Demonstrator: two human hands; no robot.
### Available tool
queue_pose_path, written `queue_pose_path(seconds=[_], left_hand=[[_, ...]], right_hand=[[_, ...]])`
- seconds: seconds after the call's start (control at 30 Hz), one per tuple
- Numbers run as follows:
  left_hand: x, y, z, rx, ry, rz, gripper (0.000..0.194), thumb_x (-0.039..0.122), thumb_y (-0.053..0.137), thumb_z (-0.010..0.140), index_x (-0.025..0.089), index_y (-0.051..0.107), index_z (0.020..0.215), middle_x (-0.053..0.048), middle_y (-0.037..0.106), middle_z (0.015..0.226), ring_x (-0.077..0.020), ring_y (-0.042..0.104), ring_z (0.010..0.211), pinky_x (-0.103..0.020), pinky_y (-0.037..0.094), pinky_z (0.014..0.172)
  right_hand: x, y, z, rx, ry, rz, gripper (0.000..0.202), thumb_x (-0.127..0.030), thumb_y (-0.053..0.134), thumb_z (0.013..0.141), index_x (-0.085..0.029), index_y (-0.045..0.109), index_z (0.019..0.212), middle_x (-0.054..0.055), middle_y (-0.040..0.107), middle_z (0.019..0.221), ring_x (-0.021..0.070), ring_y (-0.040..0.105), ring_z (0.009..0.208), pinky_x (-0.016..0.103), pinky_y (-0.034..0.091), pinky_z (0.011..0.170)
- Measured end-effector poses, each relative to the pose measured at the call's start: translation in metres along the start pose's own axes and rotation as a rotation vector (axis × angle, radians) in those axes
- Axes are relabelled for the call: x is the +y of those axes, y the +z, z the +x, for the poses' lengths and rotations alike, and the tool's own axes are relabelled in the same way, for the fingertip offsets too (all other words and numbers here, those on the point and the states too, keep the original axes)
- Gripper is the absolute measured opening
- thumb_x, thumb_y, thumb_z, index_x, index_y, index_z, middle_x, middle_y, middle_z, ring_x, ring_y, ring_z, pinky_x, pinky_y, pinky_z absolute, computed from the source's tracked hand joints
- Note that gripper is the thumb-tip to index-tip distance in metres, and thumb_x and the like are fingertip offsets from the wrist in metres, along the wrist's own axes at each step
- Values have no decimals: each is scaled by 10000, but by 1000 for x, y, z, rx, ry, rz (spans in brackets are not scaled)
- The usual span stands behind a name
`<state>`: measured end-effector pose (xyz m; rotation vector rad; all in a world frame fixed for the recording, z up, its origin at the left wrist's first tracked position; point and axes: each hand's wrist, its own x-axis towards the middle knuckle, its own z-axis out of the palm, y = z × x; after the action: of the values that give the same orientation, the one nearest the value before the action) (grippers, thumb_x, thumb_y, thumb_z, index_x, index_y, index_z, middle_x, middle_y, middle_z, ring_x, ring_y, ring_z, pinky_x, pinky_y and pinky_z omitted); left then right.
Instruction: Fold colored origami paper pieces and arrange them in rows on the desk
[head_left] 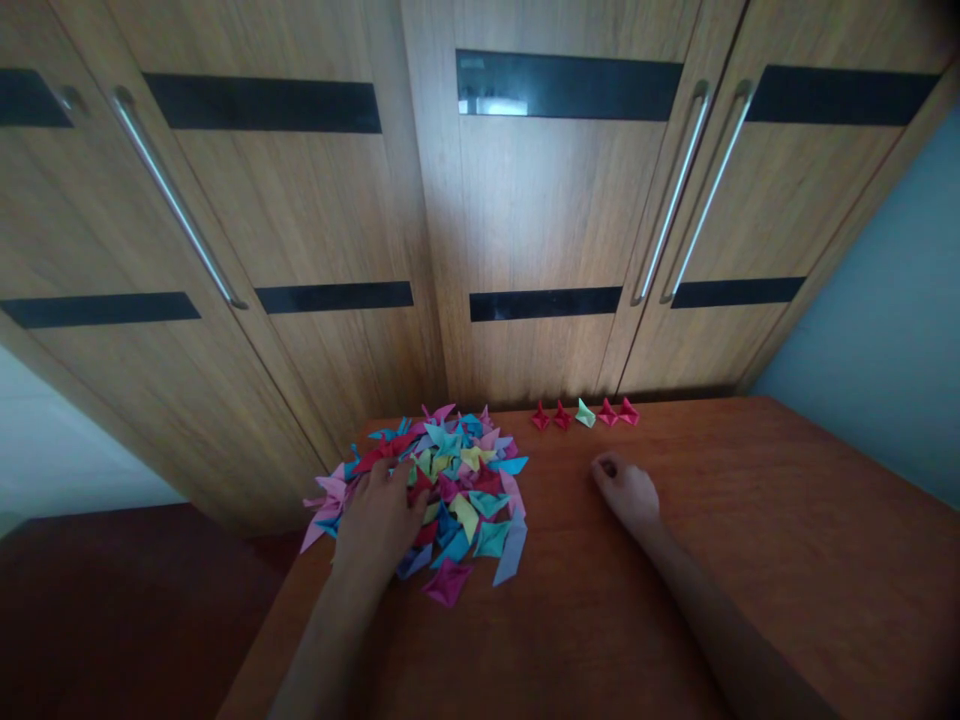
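A heap of folded paper pieces (465,515) in pink, red, blue, teal, yellow and lilac lies on the left part of the table. Over its left side rests my left hand (381,518), fingers reaching in among the papers and thumb apart, near a dark red piece (420,487). Nothing is visibly gripped there, though the fingertips are partly hidden. My right hand (628,495) is on the bare wood right of the heap, its fingers curled into a loose fist with nothing showing in them. Beyond it stands a row of small folded papers, several red and one pale green (585,413).
The reddish-brown wooden table (787,520) reaches back to a wooden wardrobe (540,220) with dark strips and long metal handles (679,195). A pale blue wall (877,300) is at the right. Dark floor (135,610) shows past the table's left edge.
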<state>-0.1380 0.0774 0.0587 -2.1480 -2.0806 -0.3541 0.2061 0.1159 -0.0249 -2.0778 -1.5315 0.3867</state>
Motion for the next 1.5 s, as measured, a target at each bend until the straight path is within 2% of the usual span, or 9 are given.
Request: queue_pose_path(seconds=[0.17,0.33,0.6,0.73,0.83,0.93,1.07,1.27,1.5], left_hand=[[5,9,1,-129,-2,-25,361,325,497,850,174,536,1174,-138,580,1147,-292,609,964,-380,468,781],[11,17,0,-146,62,-79,273,250,492,853,192,560,1111,-121,589,1138,-251,614,963,-330,462,773],[12,15,0,-108,67,-192,270,201,499,814,210,569,1075,-97,631,1093,-251,616,971,-331,454,788],[3,5,4,-27,36,-457,272,245,534,780,199,596,1041,-70,674,982,-243,634,918,-347,465,815],[1,-2,5,-49,-58,-851,319,310,576,760,176,592,1048,-61,681,950,-227,650,848,-343,502,758],[10,-9,1,-129,-127,-1281,389,319,631,745,172,574,1100,-76,668,1028,-224,643,895,-311,515,721],[36,-9,-8,-207,-123,-1640,323,235,671,723,174,613,1035,-94,618,1156,-211,621,954,-300,508,775],[62,5,-18,-327,-93,-1815,272,186,679,703,191,608,966,-85,598,1185,-223,594,1042,-338,488,870],[75,16,-22,-403,-85,-1804,269,179,696,717,191,636,979,-74,638,1121,-206,593,1049,-307,470,889]], right_hand=[[-31,16,-15,-118,-151,79,181,-307,482,826,-249,653,825,-4,687,778,155,633,749,224,396,648],[-59,31,-32,-154,-260,134,182,-231,476,818,-241,655,786,-9,677,759,139,607,721,222,383,647],[-59,34,-44,-109,-375,200,189,-226,462,819,-223,650,798,15,665,801,163,580,763,255,406,690],[-56,35,-42,-126,-368,232,199,-241,463,816,-225,661,809,17,670,807,166,578,745,268,418,680],[-55,36,-41,-134,-359,287,204,-249,460,819,-219,662,815,19,673,817,164,577,730,274,424,678],[-53,35,-41,-156,-346,382,204,-276,461,827,-210,655,834,25,670,812,161,575,697,282,430,663],[-58,27,-45,-203,-324,664,208,-349,501,822,-198,635,872,33,659,832,166,589,751,282,457,688],[-80,13,-66,-482,-335,1019,302,-468,563,819,-206,627,955,13,626,798,125,568,680,239,454,615],[-82,16,-72,-445,-330,1071,255,-436,639,774,-210,649,891,5,638,789,131,580,703,245,460,643]])
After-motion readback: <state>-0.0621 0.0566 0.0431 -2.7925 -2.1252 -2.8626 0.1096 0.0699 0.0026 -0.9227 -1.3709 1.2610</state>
